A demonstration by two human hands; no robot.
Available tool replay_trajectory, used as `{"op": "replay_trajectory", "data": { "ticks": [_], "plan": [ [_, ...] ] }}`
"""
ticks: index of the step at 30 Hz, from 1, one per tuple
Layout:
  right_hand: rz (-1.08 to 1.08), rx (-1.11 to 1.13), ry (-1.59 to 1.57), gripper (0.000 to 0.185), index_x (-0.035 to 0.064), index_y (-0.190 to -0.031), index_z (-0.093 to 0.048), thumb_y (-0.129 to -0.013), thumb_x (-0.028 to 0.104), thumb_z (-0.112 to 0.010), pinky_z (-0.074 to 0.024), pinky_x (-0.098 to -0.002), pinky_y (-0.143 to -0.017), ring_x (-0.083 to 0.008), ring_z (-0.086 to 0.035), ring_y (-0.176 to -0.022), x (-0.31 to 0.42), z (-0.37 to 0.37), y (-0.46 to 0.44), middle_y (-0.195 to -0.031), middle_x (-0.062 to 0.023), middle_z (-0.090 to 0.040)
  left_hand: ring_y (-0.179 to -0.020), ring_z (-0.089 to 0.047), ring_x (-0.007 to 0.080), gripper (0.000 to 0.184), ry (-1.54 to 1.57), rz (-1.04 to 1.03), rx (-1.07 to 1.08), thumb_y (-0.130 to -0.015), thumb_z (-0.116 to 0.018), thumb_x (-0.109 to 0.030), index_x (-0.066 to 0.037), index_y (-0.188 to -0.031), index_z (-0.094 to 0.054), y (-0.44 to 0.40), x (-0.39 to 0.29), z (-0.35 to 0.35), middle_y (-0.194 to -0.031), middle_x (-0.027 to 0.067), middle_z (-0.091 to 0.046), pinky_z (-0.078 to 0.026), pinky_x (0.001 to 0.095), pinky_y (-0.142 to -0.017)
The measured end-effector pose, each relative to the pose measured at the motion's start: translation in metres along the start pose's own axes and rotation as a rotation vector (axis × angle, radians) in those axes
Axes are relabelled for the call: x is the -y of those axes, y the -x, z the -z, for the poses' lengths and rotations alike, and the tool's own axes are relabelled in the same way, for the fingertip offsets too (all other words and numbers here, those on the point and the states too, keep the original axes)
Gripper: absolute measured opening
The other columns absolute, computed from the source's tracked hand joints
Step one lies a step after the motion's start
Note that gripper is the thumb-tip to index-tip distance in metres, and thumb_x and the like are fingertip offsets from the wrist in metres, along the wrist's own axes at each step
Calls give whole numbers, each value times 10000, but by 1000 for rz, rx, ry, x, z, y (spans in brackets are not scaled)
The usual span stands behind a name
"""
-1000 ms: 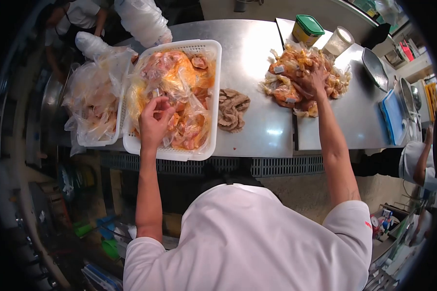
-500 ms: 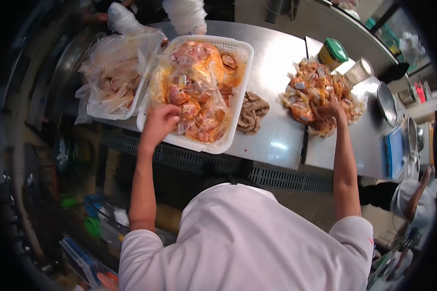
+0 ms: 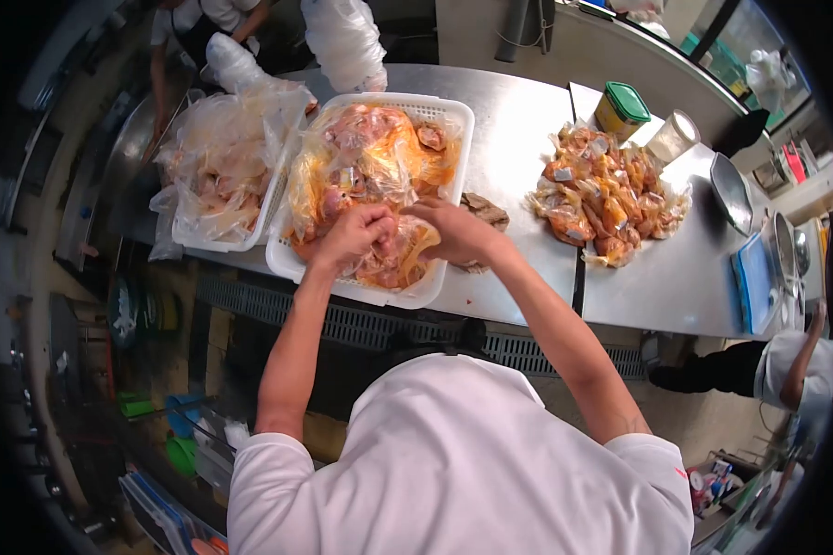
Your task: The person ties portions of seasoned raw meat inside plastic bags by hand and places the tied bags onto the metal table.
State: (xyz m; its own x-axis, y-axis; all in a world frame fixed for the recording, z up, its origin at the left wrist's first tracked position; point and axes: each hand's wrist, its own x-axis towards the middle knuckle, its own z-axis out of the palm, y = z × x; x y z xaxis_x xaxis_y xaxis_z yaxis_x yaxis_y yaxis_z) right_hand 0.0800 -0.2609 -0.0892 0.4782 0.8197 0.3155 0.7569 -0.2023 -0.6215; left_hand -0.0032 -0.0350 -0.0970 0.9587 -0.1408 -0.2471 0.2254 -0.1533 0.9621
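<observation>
Both hands are over a white perforated basket [image 3: 465, 120] of reddish, orange-marinated meat pieces [image 3: 361, 125] in clear plastic. My left hand [image 3: 356, 236] is closed, its fingers bunched at the near side of the basket on the clear plastic bag [image 3: 393, 264]. Close to its right, my right hand [image 3: 455, 231] curls its fingers over the same bag; its fingertips are partly hidden. A brown cloth [image 3: 484, 211] lies just beyond the basket's right side, partly behind my right hand.
A pile of bagged meat portions [image 3: 611, 199] lies to the right on the steel table [image 3: 518, 120]. Beyond it stand a green-lidded tub [image 3: 623, 109] and a white container [image 3: 674, 136]. Another basket [image 3: 222, 245] with pale bagged meat is at left. Co-workers [image 3: 208, 23] are at far left and right.
My right hand has moved left from the pile of bagged portions to the basket. My left hand has shifted right and closed at the bag.
</observation>
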Motion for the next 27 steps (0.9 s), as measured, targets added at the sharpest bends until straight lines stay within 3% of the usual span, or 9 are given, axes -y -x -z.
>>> {"op": "replay_trajectory", "data": {
  "ticks": [3, 6, 9, 12, 14, 16, 18, 22, 27],
  "plan": [
    [-95, 360, 405, 275, 30, -986, -720, -711, 37, -716, -533, -438, -821, -359, -680, -933, -16, -26, -16, -899, -183, -705, -753, -640, 107, 142, -164, -17, -3, -939, -637, -154, -14, -949, -620, -1, -7, -8, -820, 41, -659, -522, 274, -659],
    [-165, 292, 177, 169, 27, -830, -710, -668, -8, -676, -528, -443, -761, -365, -682, -871, -27, -37, -27, -792, -162, -696, -725, -667, 212, 279, -491, -80, -52, -882, -684, -230, -12, -1051, -644, -15, 47, -32, -808, 106, -683, -543, 353, -706],
    [-35, 167, -7, 157, 9, -872, -691, -716, 8, -715, -524, -421, -766, -343, -659, -878, -15, -14, -33, -878, -158, -686, -851, -689, 214, 316, -592, -215, -423, -835, -711, -162, 5, -1097, -653, -15, 54, -50, -964, 123, -729, -538, 366, -758],
    [147, 10, -16, 252, 15, -992, -652, -773, 42, -774, -523, -418, -786, -320, -633, -953, 3, 18, -30, -1028, -124, -667, -826, -677, 158, 186, -416, -244, -363, -861, -674, -56, 23, -1029, -679, 19, -22, -30, -968, 96, -730, -526, 317, -729],
    [206, -37, -113, 210, 9, -994, -629, -821, 37, -744, -520, -397, -768, -281, -635, -887, -7, 16, -36, -948, -120, -662, -806, -646, 125, 142, -362, -349, -337, -860, -678, -18, 36, -991, -682, 23, -16, -15, -923, 65, -702, -511, 287, -720],
    [50, 13, -214, 181, 4, -983, -621, -844, 45, -730, -517, -386, -760, -259, -638, -864, -1, 19, -40, -922, -124, -664, -786, -616, 93, 99, -314, -460, -303, -858, -682, 20, 50, -953, -684, 29, -18, -1, -879, 34, -673, -495, 256, -710],
    [-111, 55, -311, 157, -2, -973, -614, -867, 53, -716, -514, -374, -752, -237, -641, -842, 8, 26, -43, -896, -127, -665, -809, -616, 95, 72, -352, -294, -360, -867, -714, 0, 43, -919, -689, 38, -20, 13, -866, 11, -666, -493, 245, -736],
    [-129, -70, -270, 135, -16, -952, -602, -878, 48, -695, -507, -366, -727, -240, -649, -812, 43, 37, -43, -848, -124, -667, -918, -634, 104, 313, 28, -501, -391, -850, -757, -35, -45, -1142, -644, 28, -18, -3, -956, 40, -642, -519, 245, -707],
    [53, -93, -140, 169, -7, -952, -588, -862, 75, -706, -513, -389, -759, -307, -634, -905, 51, 43, -49, -932, -134, -642, -957, -597, 169, 394, -504, -497, -281, -810, -767, -28, -32, -1172, -614, 21, -29, -8, -1011, 32, -602, -491, 331, -840]
  ]
}}
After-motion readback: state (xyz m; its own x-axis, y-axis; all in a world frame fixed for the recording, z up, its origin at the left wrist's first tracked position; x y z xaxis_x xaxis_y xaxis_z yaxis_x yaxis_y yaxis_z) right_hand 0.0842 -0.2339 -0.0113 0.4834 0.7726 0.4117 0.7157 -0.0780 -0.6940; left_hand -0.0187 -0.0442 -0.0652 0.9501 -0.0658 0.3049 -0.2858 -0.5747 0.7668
